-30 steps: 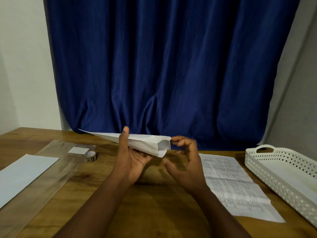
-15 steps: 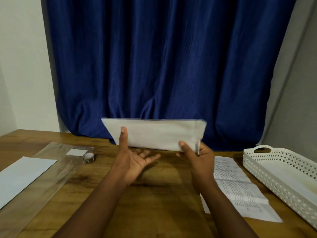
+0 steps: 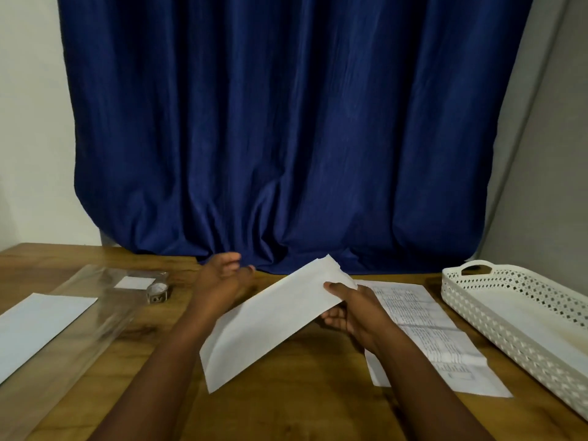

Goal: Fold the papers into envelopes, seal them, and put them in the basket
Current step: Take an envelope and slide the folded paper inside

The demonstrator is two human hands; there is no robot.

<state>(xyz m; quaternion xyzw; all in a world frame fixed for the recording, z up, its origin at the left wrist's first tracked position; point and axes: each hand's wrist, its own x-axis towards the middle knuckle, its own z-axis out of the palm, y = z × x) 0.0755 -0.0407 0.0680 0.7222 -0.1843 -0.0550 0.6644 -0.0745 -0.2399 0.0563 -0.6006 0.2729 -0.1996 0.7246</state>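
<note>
Above the desk (image 3: 286, 402), the right hand (image 3: 353, 308) alone pinches the folded envelope (image 3: 273, 323), now swung down and tilted. The left hand (image 3: 222, 278) has let go, fingers spread. Likely it heads next for the basket (image 3: 515, 326), far right.

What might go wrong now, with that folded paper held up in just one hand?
Only the right hand pinches the folded paper, at one end, while the left hand is open and off it. The long free end droops toward the table, so it may sag, unfold or slip. It is still some way from the white basket, so a careless swing might brush the printed sheet lying between them.
</note>
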